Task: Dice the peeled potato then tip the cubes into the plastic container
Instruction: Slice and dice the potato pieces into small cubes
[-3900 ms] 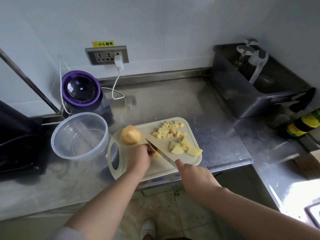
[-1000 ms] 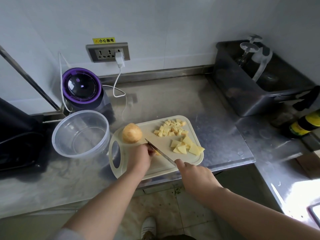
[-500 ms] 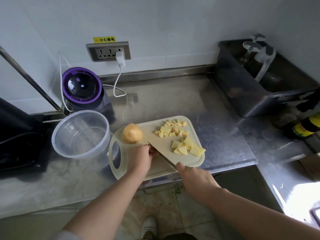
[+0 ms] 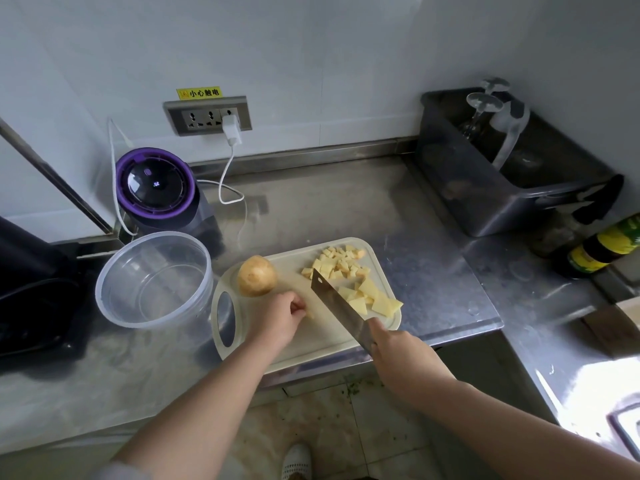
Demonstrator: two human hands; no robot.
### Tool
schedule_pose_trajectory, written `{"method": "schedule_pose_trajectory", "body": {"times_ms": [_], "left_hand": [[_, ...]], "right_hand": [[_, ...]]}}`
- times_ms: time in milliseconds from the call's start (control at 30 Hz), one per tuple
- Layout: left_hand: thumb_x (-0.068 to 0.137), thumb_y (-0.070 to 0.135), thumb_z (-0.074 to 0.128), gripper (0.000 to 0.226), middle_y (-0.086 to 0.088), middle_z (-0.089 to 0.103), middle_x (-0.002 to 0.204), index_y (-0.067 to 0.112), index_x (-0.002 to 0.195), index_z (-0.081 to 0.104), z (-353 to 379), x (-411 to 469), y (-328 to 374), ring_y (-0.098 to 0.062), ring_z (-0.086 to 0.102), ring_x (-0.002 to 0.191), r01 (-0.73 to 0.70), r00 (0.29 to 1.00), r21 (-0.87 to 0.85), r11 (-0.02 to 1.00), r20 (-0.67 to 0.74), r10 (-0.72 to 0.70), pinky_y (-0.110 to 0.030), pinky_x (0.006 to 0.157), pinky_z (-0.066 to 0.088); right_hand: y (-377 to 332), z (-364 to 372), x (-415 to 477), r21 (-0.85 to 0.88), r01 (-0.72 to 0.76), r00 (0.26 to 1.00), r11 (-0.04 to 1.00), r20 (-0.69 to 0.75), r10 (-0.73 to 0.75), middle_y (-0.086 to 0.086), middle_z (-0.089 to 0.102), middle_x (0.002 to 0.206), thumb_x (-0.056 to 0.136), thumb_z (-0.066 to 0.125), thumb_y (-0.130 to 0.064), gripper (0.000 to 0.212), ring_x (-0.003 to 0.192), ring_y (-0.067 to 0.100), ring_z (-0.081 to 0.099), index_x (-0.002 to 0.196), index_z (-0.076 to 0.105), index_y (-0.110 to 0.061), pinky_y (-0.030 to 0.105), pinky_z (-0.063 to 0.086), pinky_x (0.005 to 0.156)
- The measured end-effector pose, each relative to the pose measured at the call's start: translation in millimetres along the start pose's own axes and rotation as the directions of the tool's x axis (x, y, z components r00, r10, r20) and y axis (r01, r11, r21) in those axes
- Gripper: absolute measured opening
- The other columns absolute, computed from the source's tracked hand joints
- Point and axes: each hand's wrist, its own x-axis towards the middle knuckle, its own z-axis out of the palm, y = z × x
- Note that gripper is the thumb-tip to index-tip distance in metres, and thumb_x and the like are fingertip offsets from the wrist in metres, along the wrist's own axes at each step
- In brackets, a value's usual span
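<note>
A cream cutting board (image 4: 332,337) lies at the steel counter's front edge. A peeled potato half (image 4: 257,275) sits at its far left. Several small cubes (image 4: 337,264) and larger flat slices (image 4: 375,301) lie on its right side. My left hand (image 4: 277,320) rests on the board with curled fingers pinching a small potato piece that is mostly hidden. My right hand (image 4: 403,355) grips the handle of a cleaver (image 4: 337,308), whose blade is tilted flat-side up, its tip by the cubes. A clear plastic container (image 4: 154,278) stands empty left of the board.
A purple-lidded appliance (image 4: 156,188) with a white cable stands behind the container. A dark object (image 4: 31,289) fills the far left. A grey tub (image 4: 502,178) with glassware sits at the back right, and a dark bottle (image 4: 602,249) lies beside it.
The cleaver has lifted off the piece under my left hand and turned its flat side up, moving right toward the slices. My left hand stays on the board.
</note>
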Motion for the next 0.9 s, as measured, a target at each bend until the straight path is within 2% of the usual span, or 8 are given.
{"method": "schedule_pose_trajectory", "body": {"times_ms": [67,167,267,433,567,767,900], "left_hand": [[0.091,0.023,0.062,0.006,0.003,0.063,0.089,0.018,0.088,0.062,-4.7,2.3,1.8,-0.016,0.059,0.088,0.046,0.998,0.017,0.999,0.029,-0.047,-0.026,0.077,0.042],[0.091,0.028,0.061,0.018,0.001,0.063,0.079,0.016,0.077,0.061,-8.4,4.8,6.7,-0.02,0.061,0.082,0.072,0.996,0.094,0.993,0.045,-0.076,-0.031,0.072,0.046],[0.092,0.031,0.059,0.022,-0.005,0.067,0.084,0.012,0.083,0.066,-8.5,5.4,11.3,-0.022,0.062,0.082,0.084,0.996,0.122,0.989,0.022,-0.087,-0.034,0.076,0.049],[0.09,0.03,0.064,0.018,-0.001,0.069,0.093,0.013,0.091,0.069,-4.5,2.7,7.0,-0.019,0.062,0.088,0.074,0.997,0.043,0.996,0.027,-0.076,-0.035,0.085,0.051],[0.089,0.025,0.066,0.014,-0.002,0.07,0.098,0.013,0.095,0.07,-0.7,-1.2,3.7,-0.019,0.063,0.092,0.044,0.999,0.044,0.998,-0.026,-0.042,-0.037,0.089,0.051],[0.088,0.035,0.064,0.019,0.002,0.069,0.087,0.016,0.086,0.069,4.0,-3.3,7.1,-0.017,0.062,0.084,0.074,0.997,0.071,0.995,-0.023,-0.073,-0.036,0.081,0.053],[0.091,0.031,0.057,0.024,-0.001,0.063,0.073,0.015,0.073,0.064,5.9,-2.6,10.5,-0.019,0.059,0.074,0.146,0.989,0.022,0.989,0.003,-0.146,-0.029,0.064,0.045]], "right_hand": [[-0.6,-1.0,-0.5,-0.006,0.001,1.0,1.0,0.0,-0.001,0.002,0.061,0.104,0.102,0.04,-0.011,0.033,0.083,0.015,0.063,0.13,0.03,-0.023,0.029,0.056,0.073],[0.2,-1.3,0.3,-0.009,-0.007,1.0,1.0,-0.01,0.007,0.003,0.061,0.103,0.101,0.041,-0.01,0.034,0.087,0.017,0.065,0.131,0.031,-0.021,0.033,0.058,0.079],[1.9,-0.4,2.8,-0.015,-0.003,1.0,1.0,-0.023,0.003,0.003,0.06,0.099,0.1,0.041,-0.01,0.035,0.085,0.018,0.065,0.132,0.031,-0.021,0.034,0.058,0.077],[4.6,2.6,2.8,-0.067,0.009,1.0,0.998,-0.026,-0.011,0.002,0.061,0.091,0.098,0.041,-0.008,0.031,0.076,0.017,0.064,0.124,0.034,-0.024,0.033,0.058,0.072],[6.3,3.4,2.7,-0.091,0.028,0.999,0.996,-0.025,-0.03,0.0,0.059,0.087,0.096,0.043,-0.005,0.037,0.072,0.016,0.062,0.125,0.033,-0.026,0.032,0.057,0.069],[4.6,4.9,0.6,-0.054,0.034,0.999,0.998,-0.028,-0.035,-0.001,0.057,0.087,0.098,0.041,-0.007,0.034,0.069,0.013,0.058,0.124,0.034,-0.027,0.029,0.054,0.066],[-1.4,9.0,0.6,-0.045,0.029,0.999,0.999,-0.012,-0.03,0.001,0.056,0.083,0.093,0.041,-0.003,0.037,0.072,0.017,0.06,0.122,0.034,-0.025,0.033,0.053,0.064]]}}
